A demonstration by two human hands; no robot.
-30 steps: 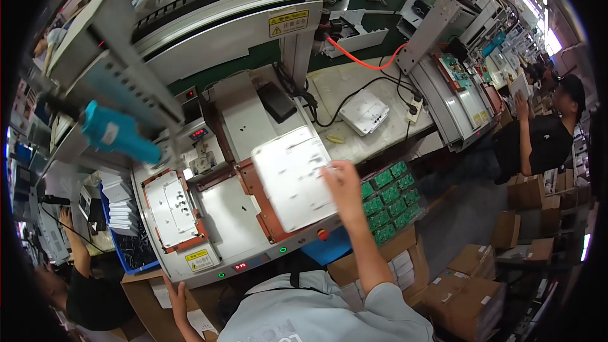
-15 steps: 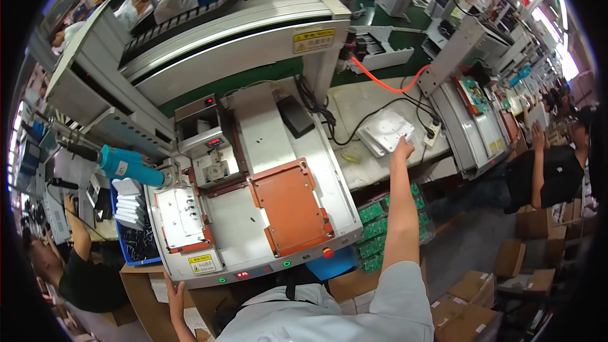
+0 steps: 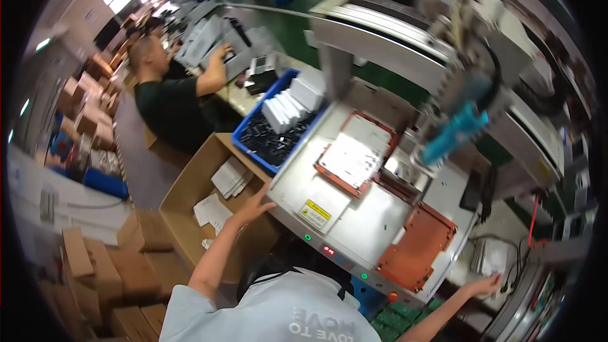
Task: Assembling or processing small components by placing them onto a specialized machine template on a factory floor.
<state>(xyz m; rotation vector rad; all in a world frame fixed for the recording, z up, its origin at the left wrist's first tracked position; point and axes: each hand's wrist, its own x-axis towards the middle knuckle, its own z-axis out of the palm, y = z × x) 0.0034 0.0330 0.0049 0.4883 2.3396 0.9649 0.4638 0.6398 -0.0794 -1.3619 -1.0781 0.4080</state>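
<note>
My left hand (image 3: 253, 206) is open, fingers spread at the front left corner of a white bench machine (image 3: 304, 183), and holds nothing. Far to the right, my right hand (image 3: 486, 285) is beside a stack of white plastic covers (image 3: 491, 254); blur hides whether its fingers touch them. On the machine, a white cover (image 3: 359, 145) lies in the left orange fixture (image 3: 342, 180). The right orange fixture (image 3: 418, 247) shows a bare plate. Over the middle of the machine hangs a blurred tool head with a teal cylinder (image 3: 453, 136).
Left of the machine stand a blue bin (image 3: 242, 133) with white covers and small black parts, and an open cardboard box (image 3: 183, 199) with white pieces inside. A co-worker (image 3: 171, 98) sits beyond. Green circuit boards (image 3: 392, 323) lie below the machine's front. A red button (image 3: 392, 296) sits on its front.
The view has swung left, bringing the cardboard box and co-worker into full sight. The teal tool head has moved right, away from the left fixture. My right hand is still near the cover stack.
</note>
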